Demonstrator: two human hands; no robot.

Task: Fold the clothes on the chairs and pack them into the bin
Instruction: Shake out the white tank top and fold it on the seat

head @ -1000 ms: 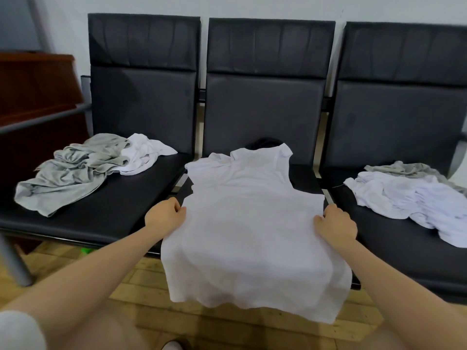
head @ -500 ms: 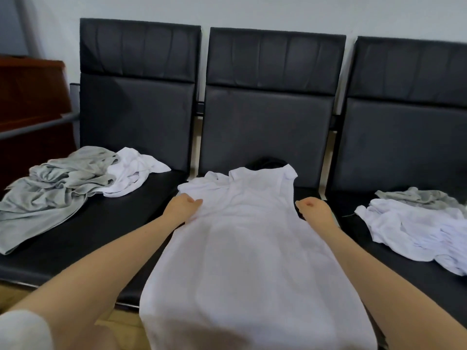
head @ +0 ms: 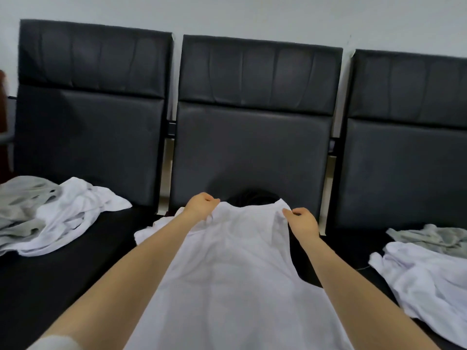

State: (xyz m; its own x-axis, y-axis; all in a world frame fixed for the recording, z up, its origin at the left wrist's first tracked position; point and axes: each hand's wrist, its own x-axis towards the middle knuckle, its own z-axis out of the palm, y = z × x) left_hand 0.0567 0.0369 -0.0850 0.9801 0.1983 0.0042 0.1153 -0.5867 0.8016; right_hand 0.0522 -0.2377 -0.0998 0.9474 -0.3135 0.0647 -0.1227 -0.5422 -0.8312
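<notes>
A white T-shirt lies spread along the middle black chair seat, its hem running off the bottom of the view. My left hand pinches the shirt's far left shoulder, and my right hand pinches the far right shoulder. Both hands sit close to the middle chair's backrest. A dark item shows just behind the shirt's collar. No bin is in view.
A crumpled grey garment and a white one lie on the left chair seat. On the right chair lie a white garment and a grey one. A white wall runs behind the three chairs.
Both hands have slid from the shirt's sides up to its shoulders near the backrest. The view has moved forward and closer to the chairs.
</notes>
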